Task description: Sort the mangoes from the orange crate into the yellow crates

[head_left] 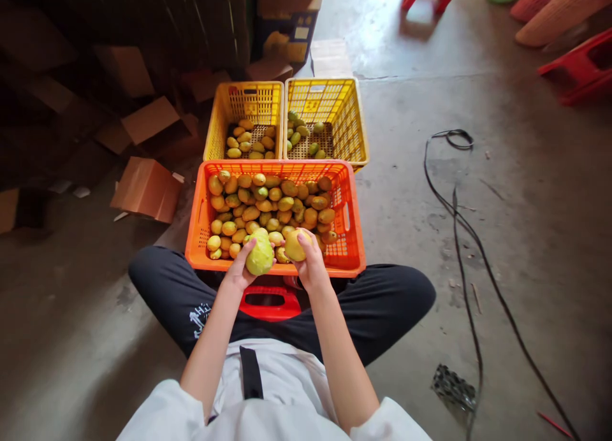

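My left hand [243, 267] is closed around a lumpy yellow-green fruit [261, 252], thumb on its near side. Closed on a smoother yellow fruit [295, 245] is my right hand [312, 256]. Both fruits are held side by side, a small gap between them, above the near edge of an orange plastic crate [354, 237]. Many oval fruits [287, 203], yellow to greenish brown, fill much of this crate. Their exact kind I cannot tell. The crate stands just in front of my lap, and the held fruits hide part of its near side.
Behind stand two yellow crates, the left one [210, 125] with yellowish fruits and the right one [361, 125] with greener ones. Cardboard boxes [148, 189] lie at left. Black cable [471, 231] crosses the floor at right. Red stools [581, 68] stand farther back.
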The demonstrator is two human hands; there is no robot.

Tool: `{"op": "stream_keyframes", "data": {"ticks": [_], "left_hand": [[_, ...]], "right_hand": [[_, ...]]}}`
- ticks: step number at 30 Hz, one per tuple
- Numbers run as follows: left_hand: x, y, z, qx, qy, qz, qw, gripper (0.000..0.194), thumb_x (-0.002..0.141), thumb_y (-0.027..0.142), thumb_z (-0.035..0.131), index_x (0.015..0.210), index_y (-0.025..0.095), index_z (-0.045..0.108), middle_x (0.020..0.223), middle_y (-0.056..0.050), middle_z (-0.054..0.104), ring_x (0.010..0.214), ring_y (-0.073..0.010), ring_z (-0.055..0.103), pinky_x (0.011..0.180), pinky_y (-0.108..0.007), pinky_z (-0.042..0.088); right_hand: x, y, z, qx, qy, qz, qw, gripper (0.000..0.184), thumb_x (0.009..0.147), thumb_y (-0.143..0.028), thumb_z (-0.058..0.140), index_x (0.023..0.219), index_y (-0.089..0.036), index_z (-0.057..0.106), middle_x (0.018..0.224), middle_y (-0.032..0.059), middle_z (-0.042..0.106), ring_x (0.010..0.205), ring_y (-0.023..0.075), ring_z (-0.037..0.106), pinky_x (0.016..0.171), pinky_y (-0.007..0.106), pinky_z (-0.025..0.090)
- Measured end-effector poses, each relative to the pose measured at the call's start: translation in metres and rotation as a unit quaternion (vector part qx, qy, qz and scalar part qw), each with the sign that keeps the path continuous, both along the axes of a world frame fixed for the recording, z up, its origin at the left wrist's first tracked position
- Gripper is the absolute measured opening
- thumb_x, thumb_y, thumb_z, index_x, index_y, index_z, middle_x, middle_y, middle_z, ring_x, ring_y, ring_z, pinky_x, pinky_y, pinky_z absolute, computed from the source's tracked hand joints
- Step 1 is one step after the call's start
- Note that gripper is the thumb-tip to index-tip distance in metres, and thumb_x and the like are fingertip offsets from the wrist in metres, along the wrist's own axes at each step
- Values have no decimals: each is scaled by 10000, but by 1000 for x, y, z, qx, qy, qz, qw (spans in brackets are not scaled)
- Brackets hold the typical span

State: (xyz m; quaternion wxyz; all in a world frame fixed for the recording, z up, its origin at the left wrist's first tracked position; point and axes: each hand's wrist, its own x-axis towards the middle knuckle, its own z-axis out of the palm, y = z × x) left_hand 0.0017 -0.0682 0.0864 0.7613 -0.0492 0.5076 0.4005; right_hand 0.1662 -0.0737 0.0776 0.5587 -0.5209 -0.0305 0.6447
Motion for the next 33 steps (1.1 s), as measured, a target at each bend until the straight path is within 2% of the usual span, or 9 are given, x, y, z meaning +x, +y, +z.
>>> {"op": "stream_keyframes", "data": {"ticks": [4,8,12,18,21,26,33], "left_hand": [[0,3,14,14,44,51,998,349,836,293,875,1116,138,736,917,-90,806,863,-262,811,865,-396,705],[8,13,30,1,76,103,992,299,837,324,858,1066,168,744,844,-57,797,922,-296,830,803,-356,709],[15,25,39,31,92,98,990,377,839,430,862,1102,182,756,871,-50,814,899,-274,835,750,-309,689],[20,26,46,91,106,108,984,399,863,476,873,1148,214,773,934,-67,834,983,-295,833,808,-328,683],[19,19,48,109,100,100,984,426,822,463,915,1121,197,769,959,-79,833,1013,-308,831,828,-331,683],[15,11,43,106,113,105,982,487,692,336,1015,1051,199,716,934,-67,816,979,-316,836,802,-354,699],[16,9,30,117,95,130,980,461,661,316,1000,969,190,682,860,-63,796,957,-340,840,744,-371,715]], "right_hand": [[-1,10,13,-8,-28,-11,1000,668,591,-419,1032,1120,-269,653,938,-26,771,778,201,819,561,224,623],[-7,21,21,-22,-52,-50,997,670,598,-426,1033,1102,-263,621,899,-25,764,749,203,809,551,244,636],[-12,25,31,-15,-51,-45,998,613,663,-497,986,1089,-264,612,884,-35,755,742,198,805,565,256,645],[-25,17,47,13,-76,-80,994,606,696,-560,936,1117,-270,610,946,-27,761,777,200,814,585,263,648],[-32,11,45,6,-59,-74,996,582,696,-548,945,1086,-268,615,972,-16,771,820,201,819,591,248,641],[-35,1,31,-18,-49,-74,996,576,653,-535,963,1038,-265,631,942,-14,772,780,191,795,567,250,633],[-25,1,24,18,-8,-71,997,619,601,-539,996,1029,-261,644,928,-14,788,776,209,807,568,265,640]]}}
